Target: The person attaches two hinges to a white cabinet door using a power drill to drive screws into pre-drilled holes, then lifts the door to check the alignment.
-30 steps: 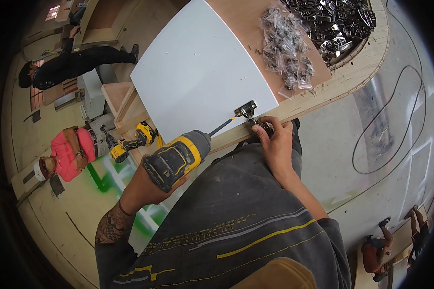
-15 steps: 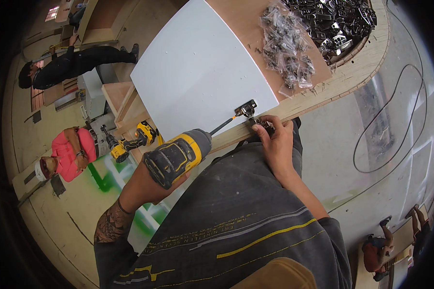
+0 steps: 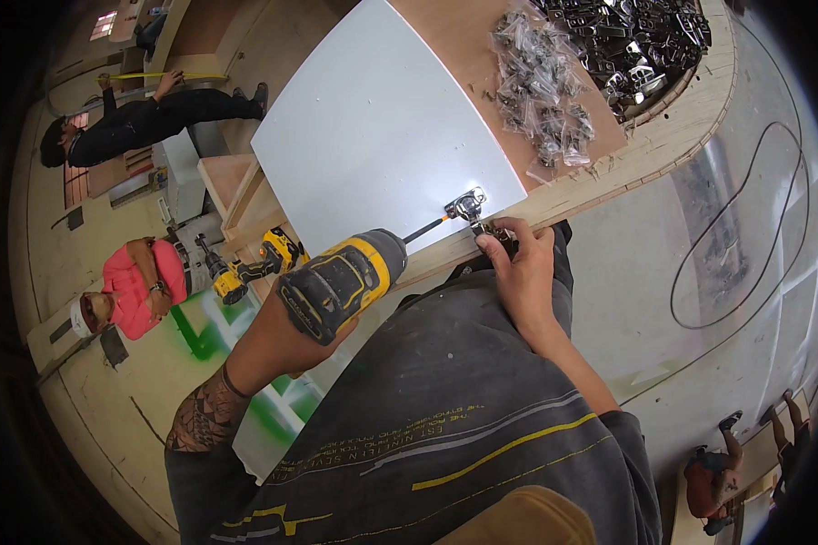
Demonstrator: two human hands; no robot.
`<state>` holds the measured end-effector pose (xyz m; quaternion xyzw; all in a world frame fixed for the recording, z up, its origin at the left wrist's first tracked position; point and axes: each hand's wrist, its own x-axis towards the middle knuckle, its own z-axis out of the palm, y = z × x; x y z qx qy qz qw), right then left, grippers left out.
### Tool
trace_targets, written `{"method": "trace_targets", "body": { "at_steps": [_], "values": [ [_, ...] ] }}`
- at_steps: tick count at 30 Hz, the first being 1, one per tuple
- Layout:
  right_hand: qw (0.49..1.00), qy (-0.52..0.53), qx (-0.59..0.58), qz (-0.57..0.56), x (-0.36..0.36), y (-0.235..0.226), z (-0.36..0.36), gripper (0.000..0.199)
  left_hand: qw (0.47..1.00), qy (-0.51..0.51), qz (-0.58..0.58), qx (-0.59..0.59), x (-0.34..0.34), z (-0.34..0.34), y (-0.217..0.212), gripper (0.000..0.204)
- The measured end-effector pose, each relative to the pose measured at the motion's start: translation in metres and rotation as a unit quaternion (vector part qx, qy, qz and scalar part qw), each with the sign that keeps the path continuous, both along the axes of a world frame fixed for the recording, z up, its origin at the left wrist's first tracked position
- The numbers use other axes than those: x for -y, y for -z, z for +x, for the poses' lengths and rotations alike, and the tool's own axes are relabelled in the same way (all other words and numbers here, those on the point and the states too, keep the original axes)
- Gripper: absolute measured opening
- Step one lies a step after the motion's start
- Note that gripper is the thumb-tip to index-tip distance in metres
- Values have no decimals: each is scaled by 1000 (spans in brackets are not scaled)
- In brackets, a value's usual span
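My left hand is wrapped round the grip of a yellow and black cordless drill. Its long bit reaches a metal cabinet hinge that lies near the corner of a white panel. Between the thumb and fingers of my right hand is the hinge's arm, which hangs over the panel's edge. My fingers partly cover that arm. The screw at the bit's tip is too small to make out.
Bagged hardware and a heap of loose metal hinges lie on the wooden workbench. A second drill stands to the left, near a person in a pink shirt. A cable loops over the floor at right.
The drill has shifted slightly right and up, its bit still at the hinge. My right hand keeps its hold. A person at far left has raised a yellow tape.
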<state>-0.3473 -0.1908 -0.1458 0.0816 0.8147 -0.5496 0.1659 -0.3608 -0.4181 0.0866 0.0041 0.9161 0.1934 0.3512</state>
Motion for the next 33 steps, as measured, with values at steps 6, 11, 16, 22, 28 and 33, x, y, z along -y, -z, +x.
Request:
{"method": "trace_targets", "body": {
  "at_steps": [6, 11, 16, 22, 28, 33],
  "values": [
    [1000, 4, -4, -2, 1, 4, 1, 37, 999, 27, -10, -17, 4, 7, 9, 26],
    [1000, 5, -2, -2, 1, 2, 1, 37, 999, -33, -17, -14, 9, 19, 17, 30],
    [1000, -7, -1, 16, -1, -1, -1, 38, 996, -38, 41, 73, 10, 13, 15, 31],
    [998, -53, 14, 35, -6, -9, -6, 34, 981, -155, 109, 50, 11, 20, 8, 33],
    [983, -137, -46, 116, -33, -38, -55, 27, 979, -126, 99, -130, 27, 55, -4, 30],
    [897, -124, -351, 238, 14, -32, -163, 21, 913, -356, 166, -107, 37, 104, 30, 28]
  ]
}}
